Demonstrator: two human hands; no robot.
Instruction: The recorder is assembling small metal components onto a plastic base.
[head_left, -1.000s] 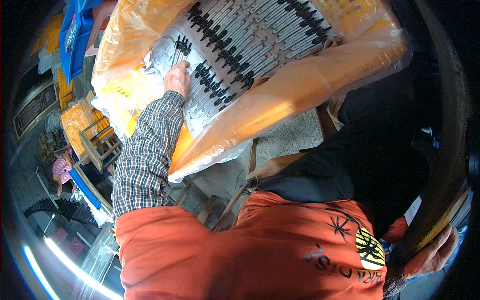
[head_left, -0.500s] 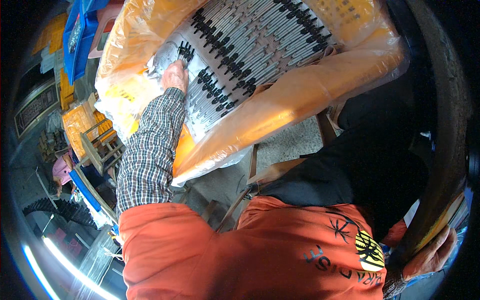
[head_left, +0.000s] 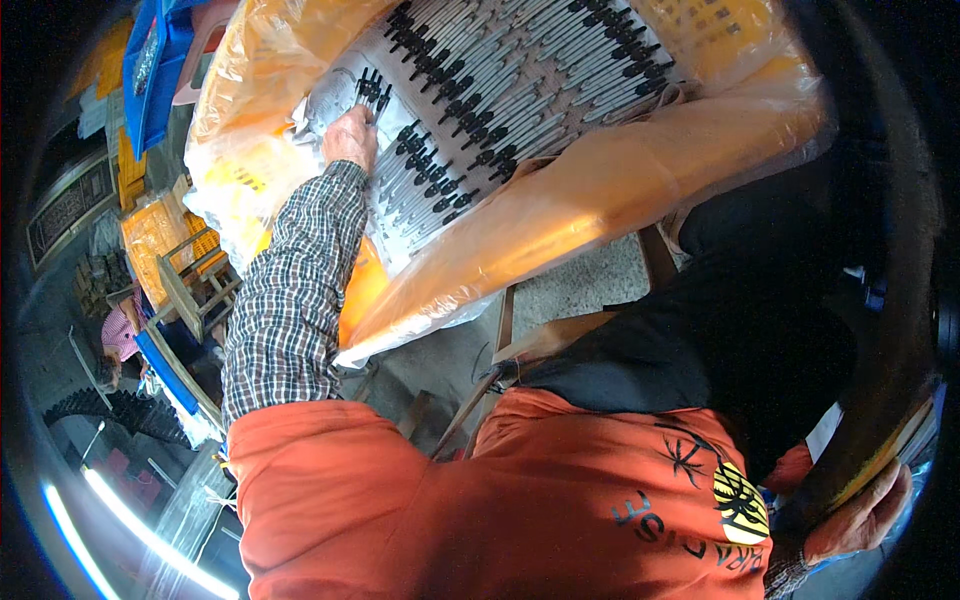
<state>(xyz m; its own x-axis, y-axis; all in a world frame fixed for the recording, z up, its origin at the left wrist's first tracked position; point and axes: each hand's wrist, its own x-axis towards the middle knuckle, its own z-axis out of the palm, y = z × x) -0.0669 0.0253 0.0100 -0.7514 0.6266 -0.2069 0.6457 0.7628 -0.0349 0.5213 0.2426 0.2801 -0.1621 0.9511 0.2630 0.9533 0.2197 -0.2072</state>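
My left hand (head_left: 350,138), in a checked sleeve, is closed round a small bunch of thin rods with black fittings (head_left: 374,88); their lower parts are hidden by the hand. It rests over pale paper at the left side of a yellow crate (head_left: 590,205) lined with clear plastic. Beside it, similar pale rods with black fittings (head_left: 432,172) lie in a short row. Longer rows of such rods (head_left: 500,75) fill the rest of the crate. At the lower right, my right hand (head_left: 862,518) lies by a brown edge, fingers loosely stretched and holding nothing I can see.
A blue bin (head_left: 150,85) stands at the upper left, with yellow crates (head_left: 158,245) and a wooden frame (head_left: 195,290) below it. Another person in a pink checked top (head_left: 120,325) is bent over at the far left. A lit tube lamp (head_left: 150,535) shows at lower left.
The view has shifted slightly. My left hand stays in nearly the same place in the crate, still round the rods; my right hand has hardly moved.
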